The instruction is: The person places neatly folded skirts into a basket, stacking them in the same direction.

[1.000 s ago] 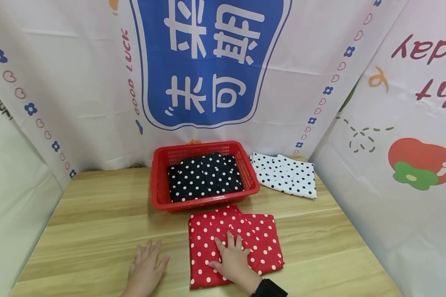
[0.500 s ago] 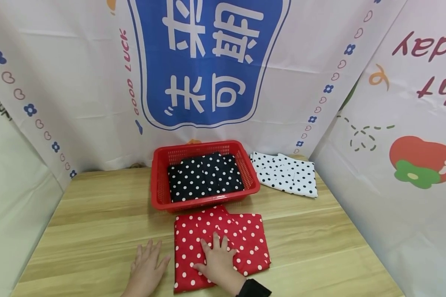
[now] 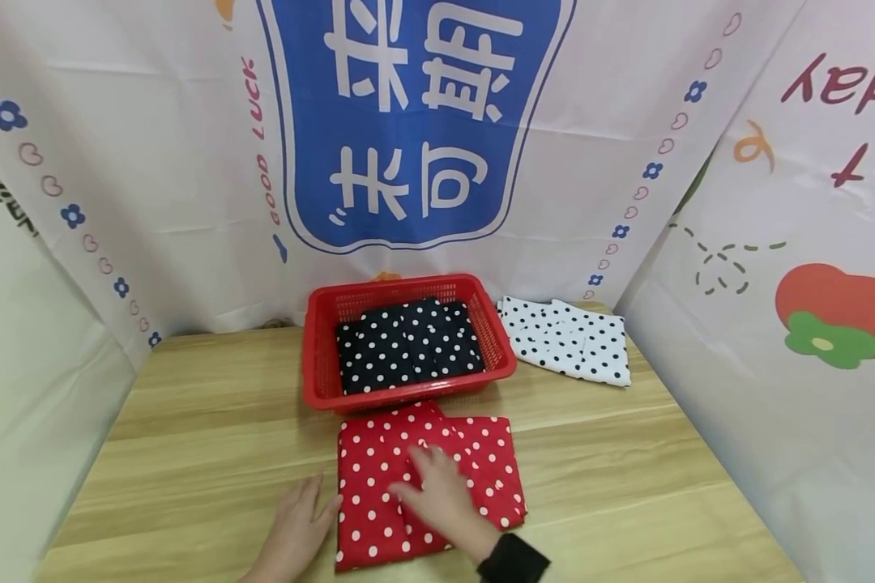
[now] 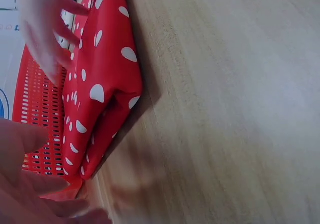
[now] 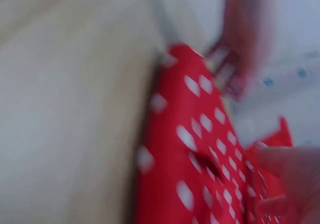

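A folded red cloth with white dots (image 3: 379, 502) lies on the table in front of the basket. Beside its left edge is my left hand (image 3: 292, 534), its fingers extended and the thumb close to the fold; whether they touch, I cannot tell. My right hand (image 3: 441, 494), blurred, is over the middle of the red cloth with spread fingers and grips nothing. In the left wrist view the layered edge of the red cloth (image 4: 107, 74) shows, with my left fingers (image 4: 45, 184) apart from it. The right wrist view is badly blurred.
A red plastic basket (image 3: 312, 356) stands behind the red cloth, holding a folded black cloth with white dots (image 3: 408, 348). Right of it lies a folded white cloth with black dots (image 3: 569, 340). Printed curtains (image 3: 204, 178) hang at the back and sides of the wooden table (image 3: 189, 453).
The red cloth has shifted left, toward my left hand, with my right hand on it. Since then the right hand has moved slightly and blurred. The left hand has barely moved.
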`<state>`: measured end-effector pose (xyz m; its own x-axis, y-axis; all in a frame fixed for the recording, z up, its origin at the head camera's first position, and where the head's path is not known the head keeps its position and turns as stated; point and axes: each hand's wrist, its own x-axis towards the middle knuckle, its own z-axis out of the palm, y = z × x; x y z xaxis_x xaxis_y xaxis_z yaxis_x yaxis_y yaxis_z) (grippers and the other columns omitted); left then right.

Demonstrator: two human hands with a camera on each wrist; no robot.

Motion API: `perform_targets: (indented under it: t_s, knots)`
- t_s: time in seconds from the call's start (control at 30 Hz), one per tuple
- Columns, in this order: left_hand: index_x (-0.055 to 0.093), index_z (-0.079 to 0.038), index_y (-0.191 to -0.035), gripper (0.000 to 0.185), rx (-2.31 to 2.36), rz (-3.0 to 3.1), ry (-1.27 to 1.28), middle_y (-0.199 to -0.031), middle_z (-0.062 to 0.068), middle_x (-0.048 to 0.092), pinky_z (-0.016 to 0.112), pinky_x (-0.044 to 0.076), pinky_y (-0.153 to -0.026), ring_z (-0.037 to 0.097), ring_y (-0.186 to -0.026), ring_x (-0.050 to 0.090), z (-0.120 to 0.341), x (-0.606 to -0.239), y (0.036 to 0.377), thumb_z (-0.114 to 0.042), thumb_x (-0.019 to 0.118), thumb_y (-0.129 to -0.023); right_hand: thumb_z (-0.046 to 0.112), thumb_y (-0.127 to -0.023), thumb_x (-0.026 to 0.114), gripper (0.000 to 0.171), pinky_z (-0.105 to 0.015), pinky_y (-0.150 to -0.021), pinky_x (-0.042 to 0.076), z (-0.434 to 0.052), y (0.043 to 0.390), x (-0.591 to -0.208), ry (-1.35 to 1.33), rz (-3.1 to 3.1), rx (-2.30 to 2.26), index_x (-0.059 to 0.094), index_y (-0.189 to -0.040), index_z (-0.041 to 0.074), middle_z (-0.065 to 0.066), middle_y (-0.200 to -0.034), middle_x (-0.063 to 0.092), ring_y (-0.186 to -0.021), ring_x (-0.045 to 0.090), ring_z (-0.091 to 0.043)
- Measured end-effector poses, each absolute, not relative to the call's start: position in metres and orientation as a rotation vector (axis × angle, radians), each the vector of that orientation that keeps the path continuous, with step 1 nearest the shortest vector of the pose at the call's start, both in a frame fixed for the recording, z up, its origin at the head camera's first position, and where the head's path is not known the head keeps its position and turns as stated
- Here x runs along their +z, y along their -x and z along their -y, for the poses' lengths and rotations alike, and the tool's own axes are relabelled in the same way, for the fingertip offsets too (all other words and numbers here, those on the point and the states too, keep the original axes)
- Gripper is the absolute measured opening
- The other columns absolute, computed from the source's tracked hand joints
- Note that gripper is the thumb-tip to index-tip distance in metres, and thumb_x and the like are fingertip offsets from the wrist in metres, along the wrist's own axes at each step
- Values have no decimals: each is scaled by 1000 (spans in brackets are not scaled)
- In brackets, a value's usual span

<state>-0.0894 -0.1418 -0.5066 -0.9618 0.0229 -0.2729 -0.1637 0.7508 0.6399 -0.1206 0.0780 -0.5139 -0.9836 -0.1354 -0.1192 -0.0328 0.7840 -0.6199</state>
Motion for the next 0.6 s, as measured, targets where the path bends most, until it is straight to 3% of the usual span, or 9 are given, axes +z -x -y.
perform_targets:
  t_s: [0.17,0.37,0.47,0.6]
  knots:
    - [38,19,-135,63,1012,-2652,161,-127,36,48,61,41,-96,50,-118,47,137,-511,98,-27,59,-97,18,-89,71,54,-52,-89,51,-149,139,-505,-289,-2893,-1316,51,-132,-7,-24,-122,55,-109,56,-40]
    - [42,22,-128,61,1049,-2545,238,-103,26,58,42,53,-75,31,-88,57,128,-513,107,-24,64,-94,16,-93,63,56,-54,-92,48,-201,145,-517,-483,-2646,-1374,41,-131,-19,-38,-127,50,-115,52,-49]
    - [47,20,-123,51,1145,-2494,215,-95,18,62,38,52,-70,22,-81,59,125,-514,108,-19,63,-94,16,-93,63,53,-50,-85,52,-206,145,-521,-461,-2537,-1424,43,-126,-20,-36,-120,53,-107,56,-46]
    - [48,20,-120,43,1265,-2412,226,-99,19,65,40,54,-76,23,-86,64,121,-517,112,-11,61,-93,14,-95,62,42,-38,-71,55,-208,150,-522,-481,-2421,-1488,50,-122,-17,-24,-105,61,-89,61,-30]
